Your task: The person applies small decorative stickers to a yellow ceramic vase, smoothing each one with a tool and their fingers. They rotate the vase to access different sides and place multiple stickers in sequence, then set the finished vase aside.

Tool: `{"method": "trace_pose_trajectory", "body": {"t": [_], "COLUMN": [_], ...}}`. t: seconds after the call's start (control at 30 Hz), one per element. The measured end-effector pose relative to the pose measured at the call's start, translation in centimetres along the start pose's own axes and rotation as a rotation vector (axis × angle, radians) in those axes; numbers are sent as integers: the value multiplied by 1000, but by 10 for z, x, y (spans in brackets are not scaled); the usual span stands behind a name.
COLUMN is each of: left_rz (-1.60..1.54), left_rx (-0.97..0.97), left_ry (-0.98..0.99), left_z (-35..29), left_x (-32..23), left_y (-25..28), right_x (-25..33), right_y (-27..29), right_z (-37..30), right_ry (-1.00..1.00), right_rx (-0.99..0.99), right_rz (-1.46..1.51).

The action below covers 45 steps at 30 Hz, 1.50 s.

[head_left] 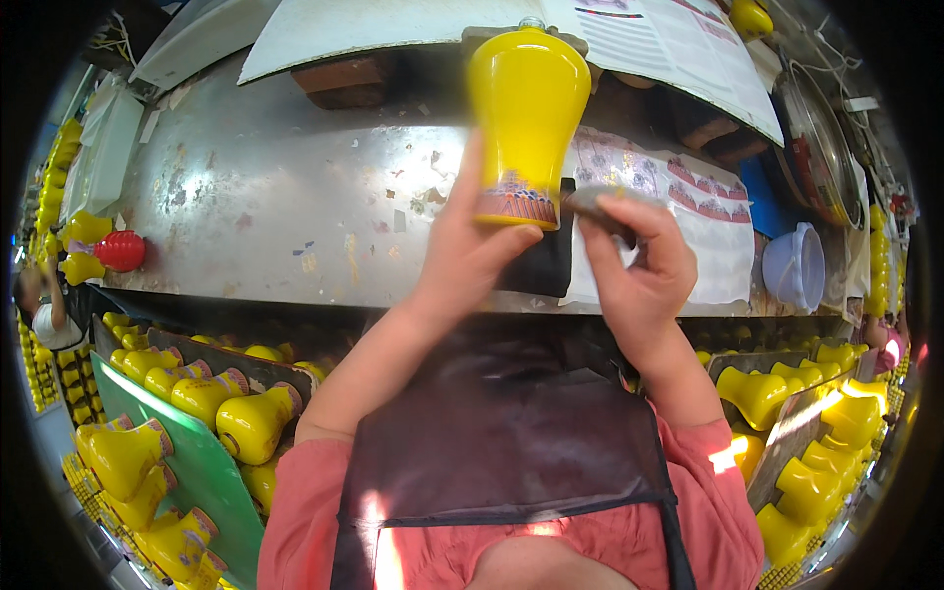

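A glossy yellow bottle with a narrow neck lies over the metal table, its neck pointing away from me and resting at a dark support. A patterned red and blue band runs round its base. My left hand grips the bottle at the base end, thumb across the bottom edge. Just right of the base, my right hand pinches a flat grey pad, blurred by motion. Whether the pad touches the bottle I cannot tell. Beneath lies a black cloth.
Printed decal sheets lie on the table at right, beside a pale blue bucket. A red vase stands at the left edge. Boards with several yellow bottles flank me. A white board spans the back.
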State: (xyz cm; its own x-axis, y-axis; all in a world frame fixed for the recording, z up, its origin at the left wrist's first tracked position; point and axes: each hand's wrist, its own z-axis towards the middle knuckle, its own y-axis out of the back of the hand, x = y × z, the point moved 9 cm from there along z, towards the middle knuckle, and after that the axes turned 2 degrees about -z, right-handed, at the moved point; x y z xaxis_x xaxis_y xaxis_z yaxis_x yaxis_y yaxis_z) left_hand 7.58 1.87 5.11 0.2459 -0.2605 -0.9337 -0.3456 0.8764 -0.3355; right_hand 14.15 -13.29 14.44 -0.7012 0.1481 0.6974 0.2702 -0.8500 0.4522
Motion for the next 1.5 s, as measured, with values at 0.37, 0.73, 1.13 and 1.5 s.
{"method": "trace_pose_trajectory", "body": {"t": [0.37, 0.73, 1.13, 1.5], "left_rz": [653, 760, 1017, 344], "left_rx": [-72, -129, -77, -19], "left_ry": [-260, -368, -344, 54], "left_z": [0, 2, -1, 46], "left_x": [-1, -11, -11, -6], "left_y": [3, -2, 3, 10], "right_x": [-21, 25, 13, -47], "right_y": [-21, -28, -29, -18], "right_z": [19, -21, 2, -10], "right_ry": [27, 505, 325, -383], "right_rx": [145, 114, 178, 144], "right_rz": [-203, -167, -332, 71]}}
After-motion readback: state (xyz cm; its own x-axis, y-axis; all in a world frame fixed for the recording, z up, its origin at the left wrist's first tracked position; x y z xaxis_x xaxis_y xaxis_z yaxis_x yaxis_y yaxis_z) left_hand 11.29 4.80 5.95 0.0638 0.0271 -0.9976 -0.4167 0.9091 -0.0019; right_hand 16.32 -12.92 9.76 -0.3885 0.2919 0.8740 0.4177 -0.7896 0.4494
